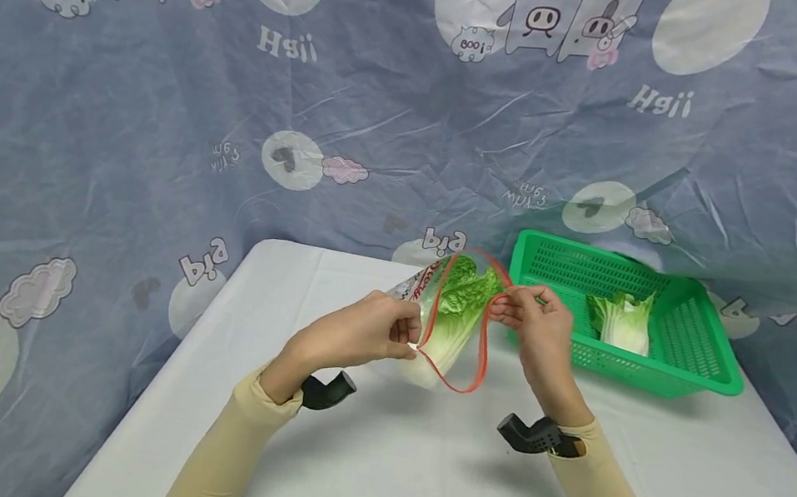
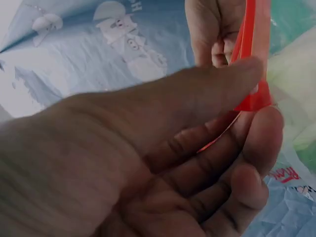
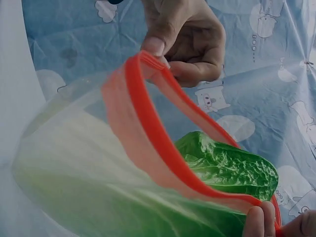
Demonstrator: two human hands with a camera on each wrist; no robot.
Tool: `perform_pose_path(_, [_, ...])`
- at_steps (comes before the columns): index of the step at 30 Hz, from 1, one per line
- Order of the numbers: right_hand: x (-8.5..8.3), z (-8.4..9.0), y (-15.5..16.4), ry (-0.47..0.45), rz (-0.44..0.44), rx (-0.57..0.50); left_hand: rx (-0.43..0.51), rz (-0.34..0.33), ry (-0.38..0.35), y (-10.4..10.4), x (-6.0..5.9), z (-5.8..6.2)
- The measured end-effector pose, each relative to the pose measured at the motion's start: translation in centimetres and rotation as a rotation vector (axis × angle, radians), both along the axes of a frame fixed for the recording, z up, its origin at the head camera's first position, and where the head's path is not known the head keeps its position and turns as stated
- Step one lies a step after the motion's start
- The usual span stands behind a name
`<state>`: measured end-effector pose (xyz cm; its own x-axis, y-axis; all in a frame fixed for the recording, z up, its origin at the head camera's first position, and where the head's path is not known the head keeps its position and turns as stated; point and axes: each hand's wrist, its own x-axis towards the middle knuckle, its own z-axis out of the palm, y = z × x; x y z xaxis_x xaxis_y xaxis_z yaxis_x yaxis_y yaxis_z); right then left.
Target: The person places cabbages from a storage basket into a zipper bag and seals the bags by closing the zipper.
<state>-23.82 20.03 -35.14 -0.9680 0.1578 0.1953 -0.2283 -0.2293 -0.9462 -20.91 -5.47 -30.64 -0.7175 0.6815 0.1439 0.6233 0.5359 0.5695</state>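
Observation:
A clear plastic zip bag [image 3: 64, 148] with red strips [image 3: 153, 128] along its mouth and red printing hangs above the table. Inside it lies a napa cabbage [image 1: 461, 311], its leafy green end [image 3: 227, 168] at the mouth. My left hand [image 1: 368, 330] pinches one end of the red mouth between thumb and index finger. At the other end, my right hand [image 1: 535, 325] pinches the red edge with its fingertips. Between the hands the mouth gapes. In the left wrist view, the thumb [image 2: 222, 89] presses on the red strip.
A green plastic basket [image 1: 669, 376] stands at the table's back right, with another napa cabbage [image 1: 626, 325] in it. The white table [image 1: 398, 483] backs onto a blue-grey printed curtain [image 1: 386, 112]. Black camera mounts [image 1: 528, 435] sit on both wrists.

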Motion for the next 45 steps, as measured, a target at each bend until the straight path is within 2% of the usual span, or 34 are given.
perform_pose_path(4, [-0.1,0.3,0.7,-0.001,0.028,-0.018,0.073,0.076,-0.007,-0.5,-0.8,0.1])
perform_pose_path(8, [0.0,1.0,1.8,-0.028,0.049,0.027,0.182,0.148,0.003,-1.3,-1.9,0.1])
perform_pose_path(13, [0.5,2.1,3.2,-0.031,0.095,0.09,0.399,0.295,0.063,-2.3,-3.3,0.1])
perform_pose_path(17, [0.9,2.8,3.8,-0.03,0.07,0.198,0.602,0.384,0.125,-2.9,-4.1,0.2])
perform_pose_path(20, [1.2,3.0,3.9,-0.021,0.014,0.311,0.735,0.39,0.129,-3.2,-4.4,0.2])
perform_pose_path(24, [1.5,3.1,3.6,0.051,-0.031,0.391,0.818,0.393,0.134,-3.3,-4.6,0.2])
perform_pose_path(26, [1.5,3.0,3.5,0.124,-0.013,0.389,0.839,0.404,0.148,-3.2,-4.7,0.1])
perform_pose_path(29, [1.5,2.9,3.4,0.238,0.036,0.459,0.876,0.42,0.169,-3.0,-5.0,-0.1])
perform_pose_path(31, [1.5,2.7,3.3,0.314,0.072,0.526,0.9,0.428,0.172,-2.8,-5.3,-0.3])
perform_pose_path(33, [1.6,2.7,3.1,0.373,0.071,0.64,0.912,0.432,0.179,-2.7,-5.5,-0.4])
perform_pose_path(35, [1.9,2.8,2.8,0.419,0.073,0.694,0.917,0.437,0.179,-2.7,-5.6,-0.5])
perform_pose_path(40, [3.1,4.0,1.7,0.48,-0.055,0.803,0.931,0.438,0.184,-3.2,-5.5,-0.3])
perform_pose_path(45, [2.7,4.1,1.8,0.513,-0.21,0.918,0.944,0.374,0.162,-3.3,-5.2,0.0])
